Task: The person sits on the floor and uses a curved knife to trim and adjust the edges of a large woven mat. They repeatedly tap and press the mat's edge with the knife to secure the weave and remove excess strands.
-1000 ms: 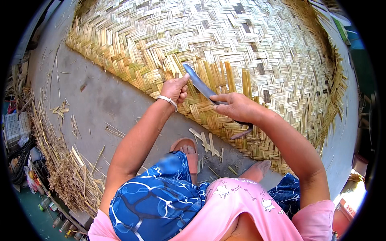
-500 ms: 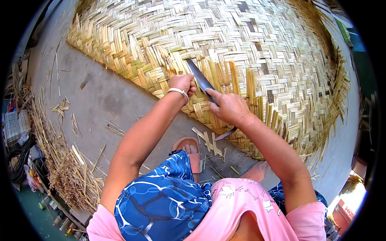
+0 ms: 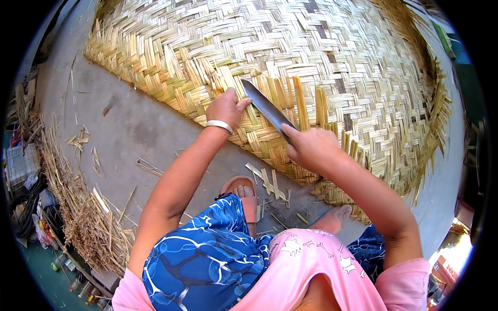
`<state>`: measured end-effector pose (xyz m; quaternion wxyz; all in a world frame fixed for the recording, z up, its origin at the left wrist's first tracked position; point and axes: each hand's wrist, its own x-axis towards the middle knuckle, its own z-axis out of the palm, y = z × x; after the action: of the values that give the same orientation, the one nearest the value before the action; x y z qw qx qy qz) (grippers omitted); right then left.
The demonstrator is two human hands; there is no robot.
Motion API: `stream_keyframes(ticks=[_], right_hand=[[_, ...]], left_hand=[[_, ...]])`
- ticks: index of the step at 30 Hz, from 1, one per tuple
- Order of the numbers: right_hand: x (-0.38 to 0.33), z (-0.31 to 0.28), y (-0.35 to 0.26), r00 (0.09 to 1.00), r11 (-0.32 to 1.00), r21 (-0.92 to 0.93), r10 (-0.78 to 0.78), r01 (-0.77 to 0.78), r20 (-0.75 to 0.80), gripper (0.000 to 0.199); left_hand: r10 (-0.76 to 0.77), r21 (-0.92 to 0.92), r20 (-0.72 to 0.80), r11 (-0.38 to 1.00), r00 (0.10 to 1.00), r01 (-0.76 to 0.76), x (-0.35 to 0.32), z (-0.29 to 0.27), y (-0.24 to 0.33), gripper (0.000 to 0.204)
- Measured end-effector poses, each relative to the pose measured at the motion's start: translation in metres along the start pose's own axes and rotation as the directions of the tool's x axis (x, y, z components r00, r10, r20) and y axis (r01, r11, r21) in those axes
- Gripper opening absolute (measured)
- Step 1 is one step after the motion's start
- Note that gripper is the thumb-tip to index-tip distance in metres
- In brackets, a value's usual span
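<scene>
A large woven mat [image 3: 249, 46] of split pale strips lies across the ground before me. My right hand [image 3: 314, 147] is wrapped round a long, dark-bladed knife [image 3: 267, 109], its index finger along the blade. The blade points away and to the left over the mat's near border, its tip beside some pale strips [image 3: 226, 78]. Just left of the tip, my left hand [image 3: 224, 110], with a white bangle [image 3: 220, 125], is closed on the strips at the border; its fingertips are partly hidden. Several strip ends [image 3: 300, 98] stick up right of the blade.
Cut strip pieces [image 3: 270, 182] lie on the grey floor [image 3: 129, 114] by my sandalled foot [image 3: 244, 194]. A heap of dry stalks [image 3: 88, 212] runs along the left, beside a pale crate [image 3: 22, 165] and clutter. The mat's right edge is frayed [image 3: 438, 109].
My left hand has shifted slightly left and up, its thumb now stretched out. The knife and my right hand have moved right and a little nearer; the knife's curved rear end is now out of sight.
</scene>
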<state>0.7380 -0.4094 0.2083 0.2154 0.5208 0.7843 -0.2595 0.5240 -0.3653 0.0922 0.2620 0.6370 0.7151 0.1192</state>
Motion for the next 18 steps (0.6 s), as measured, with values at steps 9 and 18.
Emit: stream_keyframes(ticks=[9,18], right_hand=[[-0.076,-0.038,0.056,0.982,0.772,0.621,0.021,-0.136,0.189,0.053],[-0.062,-0.039,0.04,0.959,0.361,0.921,-0.176,-0.146,0.221,0.05]], left_hand=[[0.255,-0.054,-0.209,0.961,0.944,-0.272,0.0,0.004,0.002,0.029],[-0.08,-0.805,0.42,0.428,0.904,0.412,0.026,-0.005,0.021,0.027]])
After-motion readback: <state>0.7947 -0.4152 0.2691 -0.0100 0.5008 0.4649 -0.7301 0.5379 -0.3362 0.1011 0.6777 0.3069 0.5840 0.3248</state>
